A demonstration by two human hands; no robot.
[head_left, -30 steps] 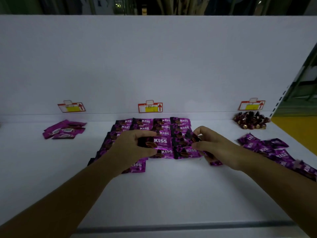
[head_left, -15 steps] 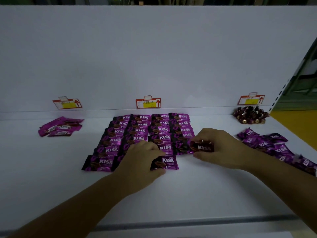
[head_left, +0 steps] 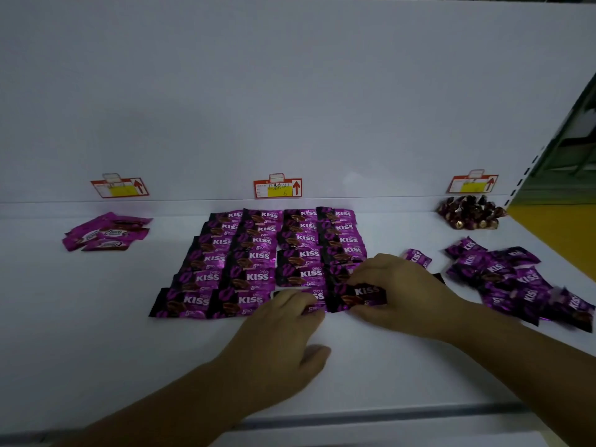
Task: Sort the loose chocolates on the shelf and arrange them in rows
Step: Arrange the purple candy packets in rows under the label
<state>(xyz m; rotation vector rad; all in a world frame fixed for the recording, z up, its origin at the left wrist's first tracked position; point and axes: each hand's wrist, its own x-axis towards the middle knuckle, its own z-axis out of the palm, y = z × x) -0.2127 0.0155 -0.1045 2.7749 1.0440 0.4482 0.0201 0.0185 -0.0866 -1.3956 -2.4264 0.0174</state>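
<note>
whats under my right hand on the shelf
The right hand pinches a KISS packet at the front of the rightmost column; only its left part shows. Its right end and whatever lies beneath the palm are covered, so more cannot be told.

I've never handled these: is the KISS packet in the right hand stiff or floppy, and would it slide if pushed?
Probably light and somewhat floppy: the right hand merely pinches the KISS packet. Its glossy wrapper likely slides easily on the smooth shelf. Being flat, it should not roll.
</note>
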